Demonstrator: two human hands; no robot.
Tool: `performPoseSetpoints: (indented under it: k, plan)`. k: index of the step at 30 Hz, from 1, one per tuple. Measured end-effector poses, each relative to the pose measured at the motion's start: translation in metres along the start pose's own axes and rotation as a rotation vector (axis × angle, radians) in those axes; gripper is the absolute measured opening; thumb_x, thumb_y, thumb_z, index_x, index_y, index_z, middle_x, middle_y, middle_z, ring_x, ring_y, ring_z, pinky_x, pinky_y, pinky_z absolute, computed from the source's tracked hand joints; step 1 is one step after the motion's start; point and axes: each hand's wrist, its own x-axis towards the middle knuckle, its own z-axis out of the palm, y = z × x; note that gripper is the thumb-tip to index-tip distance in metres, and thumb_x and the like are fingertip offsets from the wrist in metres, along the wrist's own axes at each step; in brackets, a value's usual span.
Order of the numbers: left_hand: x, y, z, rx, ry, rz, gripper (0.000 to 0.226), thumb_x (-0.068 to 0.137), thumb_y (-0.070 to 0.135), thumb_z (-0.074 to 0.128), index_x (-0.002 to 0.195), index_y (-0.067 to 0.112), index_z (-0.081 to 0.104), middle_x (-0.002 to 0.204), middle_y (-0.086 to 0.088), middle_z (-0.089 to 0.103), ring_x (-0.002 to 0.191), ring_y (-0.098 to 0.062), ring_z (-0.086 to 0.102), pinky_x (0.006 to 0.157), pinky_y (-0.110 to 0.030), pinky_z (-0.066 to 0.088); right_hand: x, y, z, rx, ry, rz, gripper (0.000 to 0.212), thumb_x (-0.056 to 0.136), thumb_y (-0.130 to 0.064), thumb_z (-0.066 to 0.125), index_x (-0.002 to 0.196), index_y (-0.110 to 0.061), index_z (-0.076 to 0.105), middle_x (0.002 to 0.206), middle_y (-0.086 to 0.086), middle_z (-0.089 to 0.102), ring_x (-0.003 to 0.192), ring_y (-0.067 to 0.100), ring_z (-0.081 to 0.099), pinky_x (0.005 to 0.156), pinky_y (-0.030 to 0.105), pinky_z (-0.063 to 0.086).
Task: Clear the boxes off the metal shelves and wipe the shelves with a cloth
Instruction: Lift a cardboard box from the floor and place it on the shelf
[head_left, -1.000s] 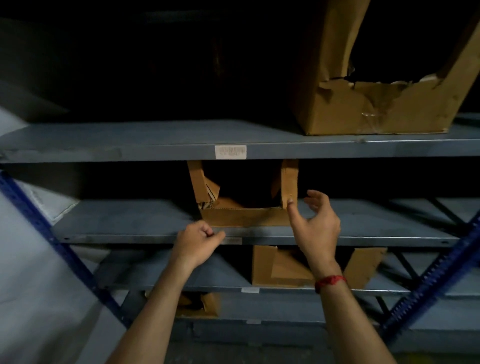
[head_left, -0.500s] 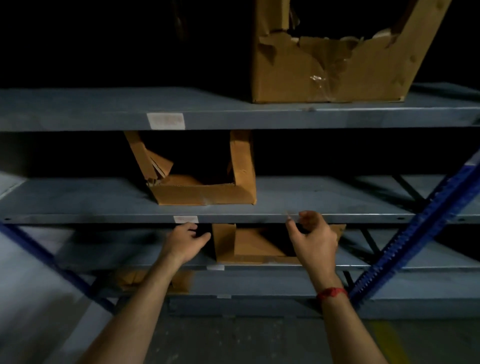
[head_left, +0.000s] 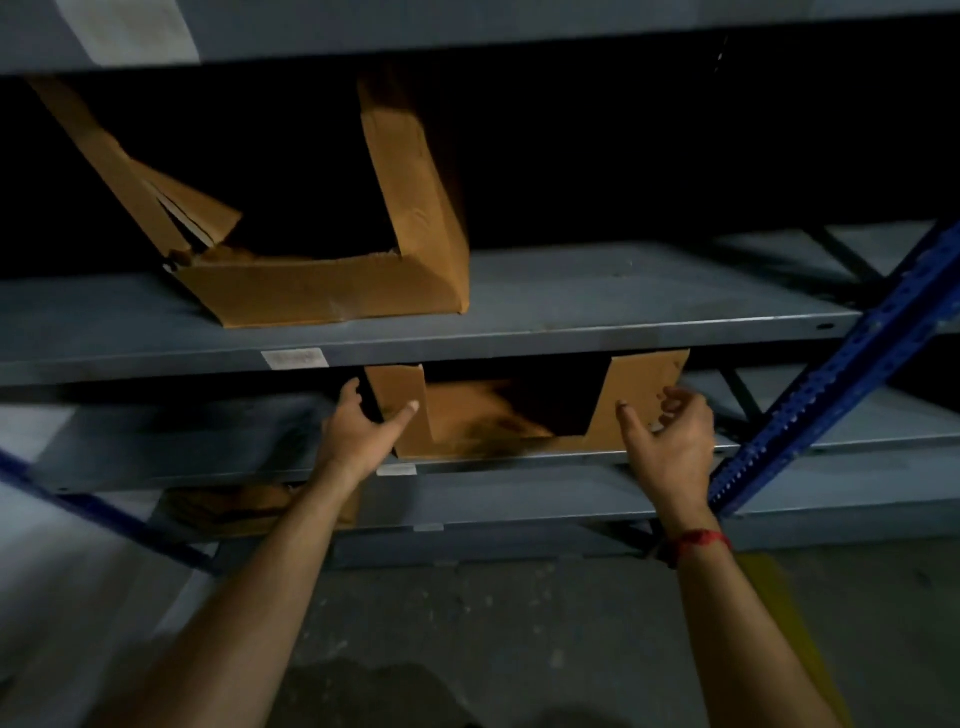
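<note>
a single wide-angle view from the person's head faces forward and down, close in front of the metal shelves (head_left: 623, 291), whose boards tilt across the upper frame; the floor (head_left: 519, 623) fills the lower part.

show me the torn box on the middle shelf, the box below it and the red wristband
torn box (head_left: 322, 293): head view, front wall
lower box (head_left: 644, 387): head view, right flap
red wristband (head_left: 698, 540): head view, band on right wrist
</note>
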Motion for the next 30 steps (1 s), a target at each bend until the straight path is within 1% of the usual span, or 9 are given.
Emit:
performPoseSetpoints:
  k: [3,6,9,11,15,18,21,26,30]
  plan:
    - [0.014,-0.002,0.016,-0.061,0.051,0.039,0.076,0.084,0.039,0.079,0.145,0.015,0.041,0.139,-0.007,0.057,0.126,-0.028,0.055,0.091,-0.028,0.039,0.017,0.013,0.011,0.015,0.010,0.022,0.070,0.085,-0.034,0.077,0.134,0.000,0.042,0.134,0.021,0.043,0.119,0.032,0.048,0.087,0.024,0.036]
    - [0.031,-0.008,0.030,-0.091,0.097,0.069,0.067,0.079,0.045,0.082,0.132,0.020,0.049,0.127,-0.004,0.063,0.112,-0.022,0.060,0.079,-0.028,0.043,0.034,0.020,0.025,0.070,0.005,0.025,0.082,0.085,-0.040,0.076,0.145,-0.004,0.033,0.144,0.018,0.036,0.129,0.029,0.043,0.097,0.022,0.033]
    - [0.041,-0.013,0.039,-0.154,0.125,0.080,0.067,0.073,0.046,0.086,0.125,0.023,0.051,0.121,-0.001,0.064,0.105,-0.018,0.060,0.074,-0.026,0.044,0.049,0.030,0.035,0.150,0.026,0.010,0.097,0.075,-0.064,0.075,0.146,-0.013,0.032,0.143,0.012,0.043,0.128,0.026,0.050,0.111,0.039,0.042]
    - [0.044,-0.012,0.040,-0.182,0.142,0.082,0.069,0.068,0.045,0.089,0.122,0.022,0.053,0.118,0.000,0.065,0.105,-0.019,0.062,0.076,-0.027,0.047,0.057,0.034,0.037,0.195,0.044,0.036,0.100,0.068,-0.073,0.074,0.142,-0.019,0.034,0.138,0.007,0.050,0.122,0.021,0.056,0.104,0.044,0.050]
    - [0.047,-0.005,0.040,-0.219,0.173,0.070,0.078,0.063,0.042,0.093,0.127,0.018,0.054,0.119,0.003,0.063,0.111,-0.016,0.059,0.088,-0.030,0.048,0.072,0.031,0.034,0.216,-0.026,0.007,0.089,0.073,-0.054,0.082,0.141,-0.018,0.039,0.134,0.005,0.056,0.119,0.019,0.058,0.102,0.043,0.052]
    - [0.049,0.004,0.044,-0.277,0.195,0.055,0.089,0.062,0.037,0.094,0.136,0.018,0.048,0.130,0.000,0.058,0.121,-0.017,0.053,0.103,-0.035,0.045,0.082,0.032,0.029,0.250,-0.095,-0.021,0.086,0.065,-0.049,0.088,0.132,-0.019,0.044,0.126,-0.001,0.059,0.113,0.017,0.061,0.098,0.039,0.053]
    - [0.050,0.006,0.050,-0.305,0.240,0.050,0.093,0.062,0.035,0.095,0.139,0.019,0.045,0.136,-0.002,0.057,0.128,-0.021,0.052,0.109,-0.040,0.044,0.087,0.028,0.032,0.261,-0.123,-0.033,0.092,0.057,-0.040,0.095,0.128,-0.015,0.043,0.125,-0.002,0.058,0.112,0.013,0.060,0.097,0.030,0.051]
    - [0.045,0.009,0.050,-0.322,0.288,0.038,0.077,0.067,0.025,0.093,0.133,0.016,0.053,0.121,0.005,0.060,0.108,-0.007,0.053,0.090,-0.020,0.042,0.088,0.021,0.044,0.248,-0.038,-0.019,0.090,0.053,-0.042,0.096,0.118,-0.014,0.040,0.118,0.000,0.055,0.109,0.016,0.058,0.092,0.023,0.048]
    - [0.038,0.009,0.045,-0.311,0.289,-0.008,0.070,0.071,0.021,0.090,0.130,0.015,0.054,0.109,0.008,0.054,0.098,-0.005,0.048,0.072,-0.010,0.039,0.076,0.021,0.044,0.219,0.019,-0.026,0.093,0.056,-0.040,0.096,0.125,-0.010,0.040,0.122,0.006,0.055,0.111,0.018,0.057,0.091,0.025,0.049]
